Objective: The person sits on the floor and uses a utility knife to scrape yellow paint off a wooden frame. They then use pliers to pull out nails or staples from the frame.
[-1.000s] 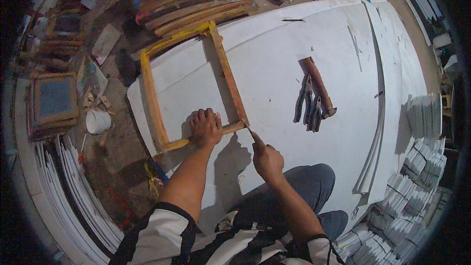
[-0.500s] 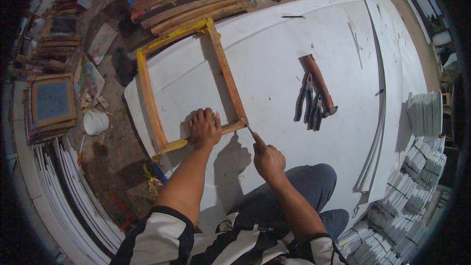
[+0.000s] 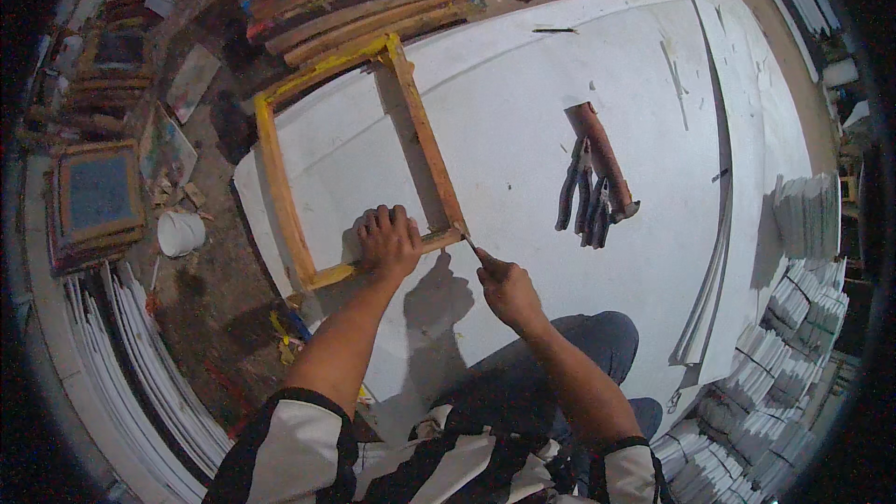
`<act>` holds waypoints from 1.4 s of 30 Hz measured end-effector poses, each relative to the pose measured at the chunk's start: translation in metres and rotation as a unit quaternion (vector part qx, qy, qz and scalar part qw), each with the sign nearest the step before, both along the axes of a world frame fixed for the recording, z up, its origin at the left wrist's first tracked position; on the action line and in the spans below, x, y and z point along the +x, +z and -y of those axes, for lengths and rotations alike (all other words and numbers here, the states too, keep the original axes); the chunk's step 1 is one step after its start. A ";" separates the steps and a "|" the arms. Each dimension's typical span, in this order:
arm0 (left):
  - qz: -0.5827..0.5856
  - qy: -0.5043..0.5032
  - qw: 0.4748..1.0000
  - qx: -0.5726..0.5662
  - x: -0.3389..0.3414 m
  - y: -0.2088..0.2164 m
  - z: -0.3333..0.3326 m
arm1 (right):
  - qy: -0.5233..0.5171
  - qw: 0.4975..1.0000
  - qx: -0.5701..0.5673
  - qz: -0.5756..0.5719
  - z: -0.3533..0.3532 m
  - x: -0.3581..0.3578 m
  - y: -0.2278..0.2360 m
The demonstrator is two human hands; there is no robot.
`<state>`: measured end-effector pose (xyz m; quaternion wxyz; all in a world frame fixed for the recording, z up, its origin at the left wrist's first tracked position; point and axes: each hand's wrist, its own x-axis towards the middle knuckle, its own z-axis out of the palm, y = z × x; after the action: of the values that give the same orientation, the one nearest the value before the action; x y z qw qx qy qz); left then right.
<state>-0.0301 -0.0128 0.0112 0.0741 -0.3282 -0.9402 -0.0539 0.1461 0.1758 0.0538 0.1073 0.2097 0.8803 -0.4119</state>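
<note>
A rectangular wooden frame (image 3: 428,145), its far and left rails smeared yellow, lies on a white board (image 3: 523,121). My left hand (image 3: 390,245) is closed over the frame's near rail. In my right hand (image 3: 513,301) is a slim tool with a brown handle (image 3: 492,267) and a thin metal shaft. The shaft's tip meets the frame's near right corner; its exact shape is too small to make out. To the right lie a hammer (image 3: 607,154) with a reddish-brown handle and two pairs of dark-handled pliers (image 3: 572,189).
Stacked wooden frames (image 3: 364,0) stand beyond the board, with more framed screens (image 3: 98,189) at the left. A white bucket (image 3: 182,234) sits on the floor. Long white strips (image 3: 714,261) lie along the board's right side, near bundled white pieces (image 3: 747,392).
The frame's view has shifted very slightly left. My right hand has moved a little higher with the tool, whose tip stays at the corner. My left hand keeps its place on the rail.
</note>
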 end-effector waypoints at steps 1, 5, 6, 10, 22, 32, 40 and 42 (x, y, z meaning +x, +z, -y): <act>0.008 0.001 1.000 -0.005 0.000 0.000 -0.001 | -0.005 0.999 -0.016 -0.031 -0.002 0.002 -0.003; 0.033 0.013 0.999 -0.018 0.000 -0.004 0.003 | 0.010 0.981 0.148 0.128 0.027 -0.015 0.044; 0.038 0.017 0.999 -0.018 0.000 -0.004 0.004 | 0.001 0.982 0.148 0.121 0.033 -0.012 0.041; 0.011 0.003 1.000 -0.004 -0.001 -0.001 0.000 | -0.077 0.997 0.024 -0.010 0.030 -0.002 -0.002; 0.087 0.045 0.995 -0.019 -0.002 0.013 -0.003 | -0.237 0.908 -0.331 0.095 0.001 0.004 0.018; 0.108 0.057 0.993 -0.008 -0.003 -0.003 0.000 | -0.044 0.993 0.078 0.078 0.011 0.000 0.028; 0.109 0.062 0.992 -0.021 -0.001 -0.006 0.001 | 0.052 0.974 0.203 0.081 0.021 -0.012 0.042; 0.115 0.054 0.992 -0.020 0.000 -0.001 -0.002 | 0.052 0.964 0.242 0.098 0.033 -0.014 0.041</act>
<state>-0.0297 -0.0105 0.0102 -0.0382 -0.2700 -0.9597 -0.0682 0.1321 0.1431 0.0951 0.1609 0.2225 0.9485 -0.1577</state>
